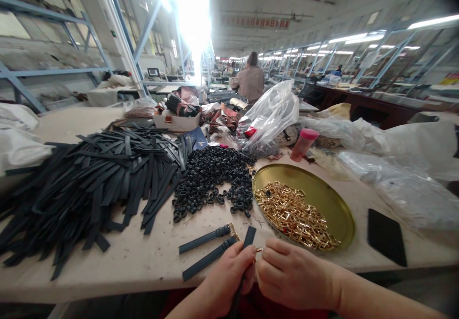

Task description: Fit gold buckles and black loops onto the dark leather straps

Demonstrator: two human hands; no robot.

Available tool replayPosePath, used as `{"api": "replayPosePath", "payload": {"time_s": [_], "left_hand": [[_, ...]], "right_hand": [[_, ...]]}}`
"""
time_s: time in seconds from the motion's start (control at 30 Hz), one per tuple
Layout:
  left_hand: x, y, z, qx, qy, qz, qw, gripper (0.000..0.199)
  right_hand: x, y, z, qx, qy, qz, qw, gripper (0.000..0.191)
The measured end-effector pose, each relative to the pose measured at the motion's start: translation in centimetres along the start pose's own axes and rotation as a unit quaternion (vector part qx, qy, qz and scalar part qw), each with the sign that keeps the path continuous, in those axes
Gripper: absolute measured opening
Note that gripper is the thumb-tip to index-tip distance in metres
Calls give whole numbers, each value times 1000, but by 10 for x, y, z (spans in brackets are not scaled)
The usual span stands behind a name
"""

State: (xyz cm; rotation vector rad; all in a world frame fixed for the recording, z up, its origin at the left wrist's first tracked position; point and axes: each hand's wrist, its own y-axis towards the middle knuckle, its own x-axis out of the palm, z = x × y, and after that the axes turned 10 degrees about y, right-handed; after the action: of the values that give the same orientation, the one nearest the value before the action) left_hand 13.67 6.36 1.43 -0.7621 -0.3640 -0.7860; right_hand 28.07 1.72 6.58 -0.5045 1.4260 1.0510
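My left hand (231, 266) is closed around a dark leather strap (250, 236), whose upper end sticks out above the thumb while the rest hangs down toward my lap. My right hand (290, 272) is pinched beside it. A small gold buckle (258, 249) shows between the two hands, at the right fingertips; its far side is hidden by the fingers. Just left of my hands lie two short straps with gold buckles, the upper strap (204, 240) and the lower strap (208, 260). A round gold-coloured tray (322, 185) holds a heap of gold buckles (290, 214).
Dark straps (107, 175) are piled on the left of the table. Black loops (211, 175) are heaped in the middle. A pink-lidded jar (304, 144), a clear plastic bag (272, 113) and a black phone-like slab (386, 236) lie around the tray. A person (250, 81) sits farther back.
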Motion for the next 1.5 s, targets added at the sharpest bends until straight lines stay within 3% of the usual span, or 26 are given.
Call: {"api": "replayPosePath", "payload": {"time_s": [0.1, 0.27, 0.4, 0.47, 0.6, 0.7, 0.77, 0.87, 0.93, 1.07, 1.17, 1.3, 1.4, 1.5], "left_hand": [[-3, -2, 1, 38, 124, -10, 991, 22], [-10, 2, -1, -108, 7, -97, 989, 18], [-15, 7, -6, -216, -107, -199, 950, 24], [-16, 6, -5, -234, -144, -216, 937, 24], [-10, -4, 3, -165, -68, -107, 978, 20], [-1, -13, 9, -30, 59, -39, 997, 19], [4, -17, 12, 45, 141, -5, 989, 18], [8, -19, 13, 74, 259, 41, 962, 15], [8, -19, 13, 94, 330, 69, 937, 12], [6, -19, 14, 173, 429, 97, 881, 13], [5, -21, 14, 193, 471, 88, 856, 15], [3, -24, 15, 148, 463, 48, 873, 19], [0, -28, 17, 120, 439, 23, 890, 20], [-6, -31, 17, 116, 451, 46, 884, 21]], "right_hand": [[-2, -1, -3, 19, 20, 12, 1000, 19], [-10, 10, -8, 25, 19, 37, 999, 29], [-16, 18, -8, 17, -2, 62, 998, 33], [-15, 16, -7, 13, -14, 66, 998, 35], [-8, 1, -5, 38, -13, 84, 996, 33], [-2, -10, -7, 67, -3, 100, 993, 29], [0, -15, -9, 85, 10, 112, 990, 27], [5, -18, -12, 125, 48, 128, 983, 25], [9, -19, -15, 196, 89, 145, 966, 22], [18, -18, -20, 356, 272, 193, 873, 15], [28, -17, -24, 389, 432, 214, 785, 12], [44, -18, -31, 476, 520, 254, 662, 5], [51, -14, -32, 510, 580, 295, 562, 12], [52, -7, -31, 527, 633, 369, 431, 19]]}}
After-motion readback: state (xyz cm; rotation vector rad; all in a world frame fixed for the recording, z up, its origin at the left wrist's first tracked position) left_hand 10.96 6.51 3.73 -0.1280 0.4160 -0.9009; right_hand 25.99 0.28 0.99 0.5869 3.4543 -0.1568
